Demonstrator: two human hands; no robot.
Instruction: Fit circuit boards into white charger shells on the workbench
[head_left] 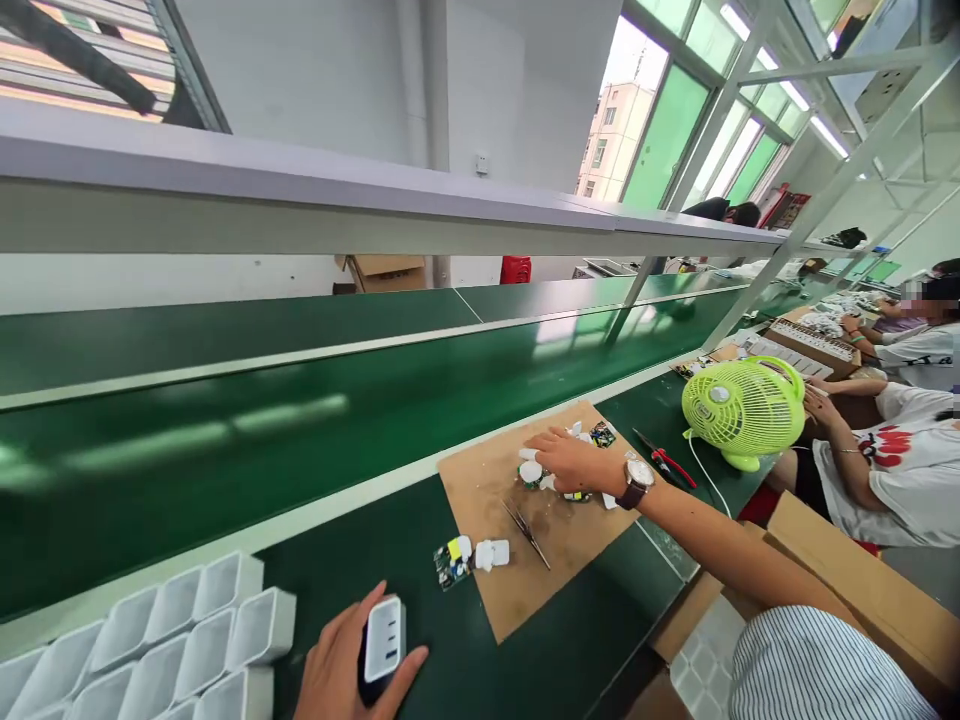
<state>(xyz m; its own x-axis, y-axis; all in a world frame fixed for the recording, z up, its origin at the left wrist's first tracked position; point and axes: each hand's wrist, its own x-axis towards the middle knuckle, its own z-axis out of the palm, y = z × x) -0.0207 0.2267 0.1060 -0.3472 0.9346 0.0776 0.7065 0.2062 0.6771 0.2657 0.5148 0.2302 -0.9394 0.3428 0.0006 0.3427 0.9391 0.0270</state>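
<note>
1. Nearest you: your striped sleeve [817, 660], lower right.
2. Left hand [337, 650]: grip curled around a white-topped block [385, 638] above the green desk [337, 540], right of white trays [283, 630].
3. Right hand [581, 465]: fingers spread over small parts [531, 473] on a brown board [480, 490]; you cannot tell whether this grip holds anything.
4. Tweezers [529, 537] on board; pliers [666, 462] near a lime fan [739, 410].
5. Room: pale wall [315, 80], green-tinted windows [664, 140], seated co-workers [892, 480] at right.
</note>
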